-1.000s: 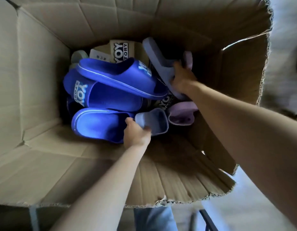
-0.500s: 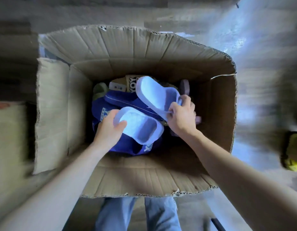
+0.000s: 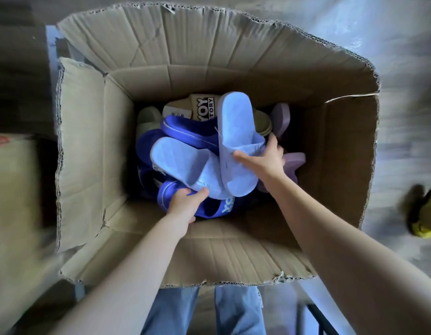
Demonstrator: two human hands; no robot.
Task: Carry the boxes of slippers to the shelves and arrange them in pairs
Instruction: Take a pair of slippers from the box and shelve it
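Gripping right hand [image 3: 265,163]: fingers [image 3: 243,158] curled round upper pale-blue slipper [image 3: 236,122]
Left hand [image 3: 185,205]: fingers [image 3: 200,193] pinch lower pale-blue slipper [image 3: 178,163]
Cardboard box [image 3: 93,141]: dark-blue slippers [image 3: 185,129] beneath

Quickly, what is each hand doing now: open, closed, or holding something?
Left hand: grips the lower light blue slipper.
Right hand: grips the upper light blue slipper.

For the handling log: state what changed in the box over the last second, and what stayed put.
The left hand and right hand lifted the two pale blue slippers up off the pile; the left-held slipper and right-held slipper now cross. Neither grip was let go. The royal blue slippers, beige slipper and lilac slippers stayed in the cardboard box.
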